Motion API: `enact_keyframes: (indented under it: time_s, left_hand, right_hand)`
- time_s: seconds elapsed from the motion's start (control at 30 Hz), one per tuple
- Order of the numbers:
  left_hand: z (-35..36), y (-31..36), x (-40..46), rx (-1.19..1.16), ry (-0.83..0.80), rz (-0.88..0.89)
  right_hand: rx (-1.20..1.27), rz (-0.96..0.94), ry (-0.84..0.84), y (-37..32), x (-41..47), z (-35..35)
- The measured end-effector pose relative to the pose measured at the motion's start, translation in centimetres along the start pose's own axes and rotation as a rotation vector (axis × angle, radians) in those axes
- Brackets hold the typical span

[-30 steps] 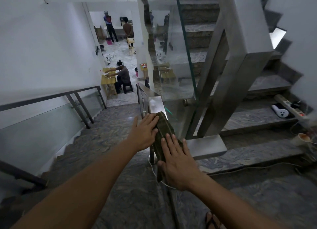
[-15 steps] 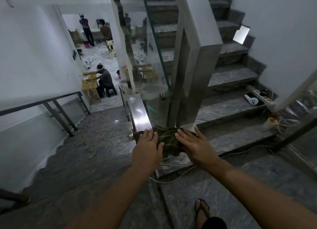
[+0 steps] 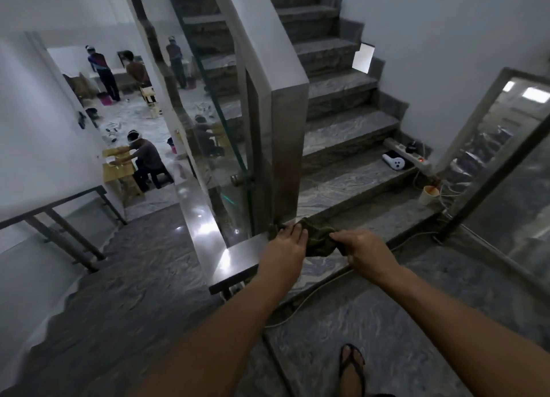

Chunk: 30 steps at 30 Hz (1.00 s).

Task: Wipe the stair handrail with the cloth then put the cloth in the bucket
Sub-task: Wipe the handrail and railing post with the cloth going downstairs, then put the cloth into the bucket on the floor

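Note:
A dark green cloth lies bunched on the flat steel handrail where it turns at the landing, at the foot of a tall steel post. My left hand presses flat on the cloth's left part. My right hand pinches the cloth's right edge with curled fingers. The shiny rail runs down and away to the left beside a glass panel. No bucket is in view.
Marble stairs rise ahead and descend at left. On the steps at right lie a power strip, a white device and a paper cup, with cables trailing across the landing. My sandalled foot stands below. Several people are downstairs.
The cloth and both hands have slid right along the rail, from the sloping section round to the corner by the post. My right hand went from flat to pinching.

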<state>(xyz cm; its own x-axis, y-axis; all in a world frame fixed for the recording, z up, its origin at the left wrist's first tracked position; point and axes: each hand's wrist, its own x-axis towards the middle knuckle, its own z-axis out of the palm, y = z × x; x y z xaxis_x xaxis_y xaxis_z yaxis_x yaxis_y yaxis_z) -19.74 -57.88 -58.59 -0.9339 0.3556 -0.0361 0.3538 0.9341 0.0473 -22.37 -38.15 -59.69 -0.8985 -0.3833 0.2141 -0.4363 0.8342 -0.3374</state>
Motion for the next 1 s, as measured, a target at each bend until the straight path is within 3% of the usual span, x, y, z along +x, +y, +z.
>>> enact_keyframes:
  time_s: [0.27, 0.47, 0.63, 0.7, 1.0]
  left_hand:
    - [-1.1, 2.2, 6.8, -0.048, -0.067, 0.079]
    - [-4.0, 7.1, 16.6, -0.194, -0.312, 0.015]
    - [-6.4, 14.0, 25.5, -0.361, -0.229, 0.057]
    - [-8.2, 17.3, 28.7, -0.422, -0.27, 0.069]
    - [-15.8, 30.9, 40.4, -0.412, -0.298, 0.31]
  right_hand:
    - [0.035, 0.182, -0.057, 4.8, -1.2, -2.3]
    - [0.179, 0.359, -0.045, 12.0, -0.6, -6.5]
    - [0.253, 0.595, 0.051, 21.5, 0.1, -13.2]
    - [0.236, 0.652, 0.08, 25.0, -0.1, -16.6]
    - [0.163, 0.882, 0.17, 35.0, -2.9, -31.0]
